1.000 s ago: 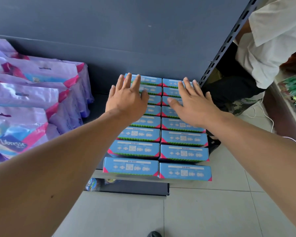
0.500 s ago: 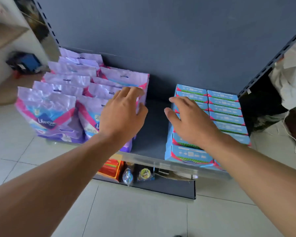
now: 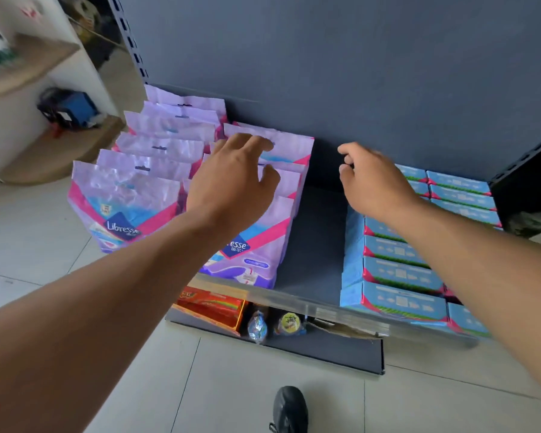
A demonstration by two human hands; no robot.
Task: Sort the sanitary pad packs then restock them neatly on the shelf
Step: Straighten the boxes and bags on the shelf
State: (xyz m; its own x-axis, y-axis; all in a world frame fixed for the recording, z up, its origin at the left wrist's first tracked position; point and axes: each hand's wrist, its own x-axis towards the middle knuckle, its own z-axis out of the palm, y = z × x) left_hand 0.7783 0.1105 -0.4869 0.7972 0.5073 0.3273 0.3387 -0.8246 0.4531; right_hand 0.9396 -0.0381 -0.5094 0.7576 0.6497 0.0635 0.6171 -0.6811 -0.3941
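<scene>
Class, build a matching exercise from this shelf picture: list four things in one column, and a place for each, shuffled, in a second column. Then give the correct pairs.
Column 1
1. purple packs
2. blue boxes
3. orange carton
4. black shoe

Column 2
A. on the floor tiles at the bottom edge of the view
B. standing in rows on the left part of the shelf
C. on the lower shelf, under the purple packs
D. stacked in rows on the right part of the shelf

Pairs: 1-B, 2-D, 3-C, 4-A
</scene>
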